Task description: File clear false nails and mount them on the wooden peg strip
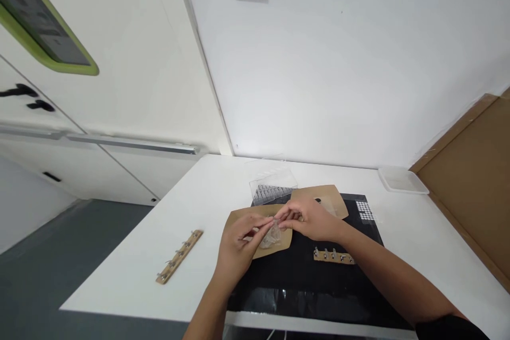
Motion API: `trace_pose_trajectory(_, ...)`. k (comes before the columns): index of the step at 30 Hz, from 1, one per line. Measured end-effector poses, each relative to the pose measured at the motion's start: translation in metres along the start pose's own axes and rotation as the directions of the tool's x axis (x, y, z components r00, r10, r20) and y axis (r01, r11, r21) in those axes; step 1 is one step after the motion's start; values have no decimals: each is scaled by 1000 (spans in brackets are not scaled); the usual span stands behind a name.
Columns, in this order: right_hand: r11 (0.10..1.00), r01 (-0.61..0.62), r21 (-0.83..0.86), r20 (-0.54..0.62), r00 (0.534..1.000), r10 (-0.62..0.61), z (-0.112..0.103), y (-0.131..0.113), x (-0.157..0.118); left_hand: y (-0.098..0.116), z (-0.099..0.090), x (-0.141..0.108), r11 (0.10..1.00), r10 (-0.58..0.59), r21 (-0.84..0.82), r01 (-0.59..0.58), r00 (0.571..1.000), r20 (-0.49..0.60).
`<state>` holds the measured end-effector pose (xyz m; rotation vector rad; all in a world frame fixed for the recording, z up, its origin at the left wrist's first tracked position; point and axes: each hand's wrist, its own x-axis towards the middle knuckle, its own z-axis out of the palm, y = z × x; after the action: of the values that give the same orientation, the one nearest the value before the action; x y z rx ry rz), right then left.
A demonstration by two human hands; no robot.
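Note:
My left hand (241, 239) and my right hand (313, 218) meet over the left brown cardboard tray (239, 218), fingertips pinched close together. What lies between them is too small and too covered to make out. Just below the fingers, several clear plastic pieces (271, 239) are heaped in that tray. A second brown cardboard tray (334, 202) sits behind my right hand, with a dark round item and some pale pieces in it. Beneath my right forearm, a cardboard strip (330, 256) carrying a row of small metal parts rests on the black mat (287, 271).
Another cardboard strip (179, 256) with metal parts lies on the white table (139, 265) at left. Behind the trays stands a clear box (274, 186) with rows of dark parts. A clear plastic lid or shallow container (403, 180) is at the back right, beside a brown board (470, 180).

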<state>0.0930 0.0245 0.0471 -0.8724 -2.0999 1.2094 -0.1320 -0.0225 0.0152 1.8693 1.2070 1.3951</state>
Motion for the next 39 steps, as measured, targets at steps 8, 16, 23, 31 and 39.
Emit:
trace_pose_trajectory(8,983,21,184,-108,994,-1,8,0,-11,15,14,-8,988,-129,-89,125,991,-37)
trace_pose_trajectory(16,925,6,380,-147,988,54,8,6,-14,27,21,-9,938,-237,-258,232,971,10)
trace_pose_trajectory(23,895,27,445,-188,980,63,-2,-3,-24,31,28,-3,871,-264,-401,283,959,104)
trace_pose_trajectory(31,959,121,257,-421,907,-2,-5,-15,-34,36,38,0,803,-325,-485,347,937,132)
trace_pose_trajectory(39,970,224,-94,-557,796,-238,1,-27,-39,43,38,-5,795,-354,-492,354,930,98)
